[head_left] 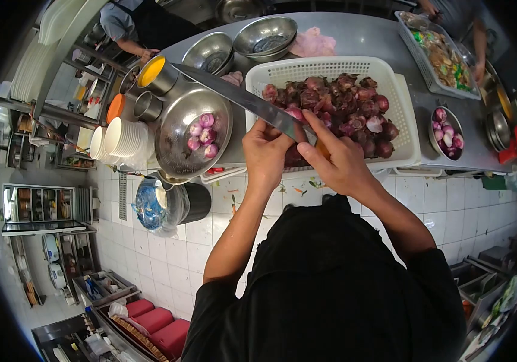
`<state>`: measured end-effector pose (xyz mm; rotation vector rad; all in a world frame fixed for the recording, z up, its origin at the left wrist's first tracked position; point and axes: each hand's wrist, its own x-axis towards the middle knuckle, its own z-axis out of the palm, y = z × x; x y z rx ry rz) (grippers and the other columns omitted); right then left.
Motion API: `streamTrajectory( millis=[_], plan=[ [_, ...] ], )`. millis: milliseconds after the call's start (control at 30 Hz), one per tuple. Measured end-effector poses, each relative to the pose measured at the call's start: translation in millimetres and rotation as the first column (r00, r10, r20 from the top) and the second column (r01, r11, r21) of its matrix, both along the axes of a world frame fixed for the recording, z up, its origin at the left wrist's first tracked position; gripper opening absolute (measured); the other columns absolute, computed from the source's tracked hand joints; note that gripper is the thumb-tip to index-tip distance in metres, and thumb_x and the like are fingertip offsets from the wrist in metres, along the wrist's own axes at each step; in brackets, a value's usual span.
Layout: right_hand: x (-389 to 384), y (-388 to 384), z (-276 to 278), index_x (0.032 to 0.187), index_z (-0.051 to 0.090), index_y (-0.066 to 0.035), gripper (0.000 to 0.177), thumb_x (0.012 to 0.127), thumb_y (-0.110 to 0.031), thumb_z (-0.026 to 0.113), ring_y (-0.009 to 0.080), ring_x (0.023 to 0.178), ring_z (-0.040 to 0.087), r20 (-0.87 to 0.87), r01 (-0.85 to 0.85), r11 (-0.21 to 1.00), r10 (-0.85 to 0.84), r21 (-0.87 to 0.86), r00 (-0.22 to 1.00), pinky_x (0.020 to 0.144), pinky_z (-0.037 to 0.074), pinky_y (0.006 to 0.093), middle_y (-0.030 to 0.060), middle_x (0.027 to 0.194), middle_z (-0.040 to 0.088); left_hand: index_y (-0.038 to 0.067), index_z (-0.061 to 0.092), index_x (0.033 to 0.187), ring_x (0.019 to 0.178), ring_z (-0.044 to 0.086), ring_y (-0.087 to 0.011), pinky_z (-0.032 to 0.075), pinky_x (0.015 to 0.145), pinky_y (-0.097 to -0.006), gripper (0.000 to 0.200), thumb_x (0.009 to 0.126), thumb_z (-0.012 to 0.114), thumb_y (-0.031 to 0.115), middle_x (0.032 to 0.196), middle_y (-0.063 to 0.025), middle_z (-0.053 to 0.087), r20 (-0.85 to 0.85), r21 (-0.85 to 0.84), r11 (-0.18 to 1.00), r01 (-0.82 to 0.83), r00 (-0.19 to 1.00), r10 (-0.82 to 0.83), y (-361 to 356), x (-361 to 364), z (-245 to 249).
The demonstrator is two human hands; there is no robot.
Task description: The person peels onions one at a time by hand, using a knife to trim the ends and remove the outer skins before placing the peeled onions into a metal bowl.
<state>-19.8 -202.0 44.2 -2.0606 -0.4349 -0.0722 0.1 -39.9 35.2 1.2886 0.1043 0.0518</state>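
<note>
My right hand (344,166) is closed on a large knife, near the front edge of a white basket. The broad blade (234,93) slants up to the left across the basket's corner. Just left of it, my left hand (264,154) has its fingers curled behind the blade; whatever it holds is hidden. Many unpeeled red onions (370,108) fill the white basket (412,130). Several peeled onions (208,134) lie in a perforated metal bowl (171,130) to the left. More peeled onions (445,136) are in a small metal bowl (437,117) at the right.
Stacked metal bowls (265,36) and a pink cloth (314,42) stand behind the basket. White containers (122,137) and a pot (159,75) are at left. A lined bin (195,202) stands below. Two people work across the steel counter (361,30), near a packed tray (424,75).
</note>
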Motion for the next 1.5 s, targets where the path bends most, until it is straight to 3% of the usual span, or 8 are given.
streamTrajectory(
  millis=[367, 500, 600, 833, 933, 1133, 1400, 1500],
  plan=[
    [5.7, -0.2, -19.4, 0.134, 0.055, -0.002, 0.053, 0.096, -0.039, 0.059, 0.0299, 0.052, 0.064, 0.021, 0.024, 0.994, -0.026, 0.105, 0.999, 0.050, 0.047, 0.0389, 0.0144, 0.064, 0.064, -0.007, 0.061, 0.114, 0.087, 0.067, -0.0124, 0.056, 0.077, -0.0262, 0.034, 0.081, 0.066, -0.010, 0.096, -0.0095, 0.070, 0.000, 0.091, 0.996, 0.022, 1.000, -0.022, 2.5, -1.4, -4.7],
    [15.8, -25.6, 13.8, 0.080, 0.060, -0.003, 0.057, 0.098, -0.056, 0.049, 0.0117, 0.043, 0.049, -0.600, 0.008, 0.943, 0.205, 0.332, 0.773, 0.041, 0.039, 0.0287, 0.0039, 0.057, 0.052, -0.008, 0.058, 0.121, 0.096, 0.067, -0.0159, 0.056, 0.085, -0.0286, 0.041, 0.081, 0.067, -0.012, 0.105, -0.0119, 0.069, 0.022, 0.005, 0.992, 0.129, 0.991, -0.129, 19.8, 3.1, -12.8],
    [23.9, -32.1, 21.1, 0.068, 0.046, -0.009, 0.057, 0.098, -0.058, 0.048, 0.0091, 0.042, 0.044, -0.671, 0.056, 0.910, 0.261, 0.412, 0.694, 0.039, 0.036, 0.0257, 0.0009, 0.054, 0.046, -0.008, 0.057, 0.122, 0.102, 0.065, -0.0175, 0.055, 0.089, -0.0295, 0.042, 0.081, 0.067, -0.013, 0.113, -0.0137, 0.067, 0.085, -0.041, 0.984, 0.175, 0.982, -0.171, 26.3, 3.1, -16.7],
    [42.0, -42.5, -1.4, 0.077, 0.048, -0.008, 0.054, 0.098, -0.057, 0.048, 0.0101, 0.042, 0.045, -0.698, 0.164, 0.902, 0.184, 0.400, 0.692, 0.039, 0.035, 0.0257, 0.0041, 0.061, 0.050, -0.008, 0.056, 0.124, 0.107, 0.063, -0.0181, 0.053, 0.092, -0.0291, 0.046, 0.081, 0.066, -0.015, 0.117, -0.0140, 0.065, 0.137, -0.192, 0.956, 0.222, 0.971, -0.198, 29.1, -4.5, -19.9],
    [42.8, -43.4, -3.6, 0.098, 0.060, -0.003, 0.053, 0.099, -0.055, 0.049, 0.0096, 0.042, 0.044, -0.713, 0.139, 0.925, 0.169, 0.353, 0.681, 0.039, 0.036, 0.0255, 0.0032, 0.061, 0.049, -0.008, 0.055, 0.124, 0.105, 0.064, -0.0173, 0.053, 0.091, -0.0285, 0.046, 0.080, 0.067, -0.014, 0.114, -0.0133, 0.066, 0.119, -0.140, 0.970, 0.200, 0.976, -0.184, 27.2, -4.4, -15.8],
    [37.0, -38.7, -4.5, 0.148, 0.044, -0.010, 0.061, 0.101, -0.048, 0.049, 0.0067, 0.044, 0.043, -0.640, 0.126, 0.938, 0.118, 0.322, 0.759, 0.038, 0.035, 0.0246, 0.0010, 0.061, 0.048, -0.009, 0.058, 0.120, 0.097, 0.064, -0.0142, 0.053, 0.085, -0.0260, 0.042, 0.080, 0.068, -0.012, 0.109, -0.0117, 0.068, 0.056, -0.021, 0.982, 0.185, 0.981, -0.184, 25.2, 10.3, -19.6],
    [14.5, -25.0, 14.0, 0.144, 0.045, -0.001, 0.064, 0.098, -0.043, 0.055, 0.0177, 0.082, 0.065, -0.386, -0.050, 0.986, 0.107, 0.156, 0.916, 0.079, 0.049, 0.0303, 0.0116, 0.087, 0.068, -0.006, 0.063, 0.113, 0.089, 0.065, -0.0121, 0.055, 0.080, -0.0255, 0.035, 0.079, 0.068, -0.011, 0.101, -0.0089, 0.070, -0.024, 0.068, 0.975, 0.212, 0.977, -0.211, 17.8, 17.4, -6.3],
    [12.1, -21.5, 24.7, 0.143, 0.045, 0.000, 0.062, 0.098, -0.042, 0.055, 0.0170, 0.080, 0.065, -0.400, -0.063, 0.993, 0.097, 0.097, 0.911, 0.078, 0.049, 0.0299, 0.0126, 0.086, 0.068, -0.006, 0.063, 0.113, 0.089, 0.066, -0.0120, 0.055, 0.080, -0.0257, 0.035, 0.078, 0.068, -0.012, 0.101, -0.0092, 0.070, 0.002, 0.073, 0.969, 0.238, 0.971, -0.238, 17.5, 16.8, -5.1]
  ],
)
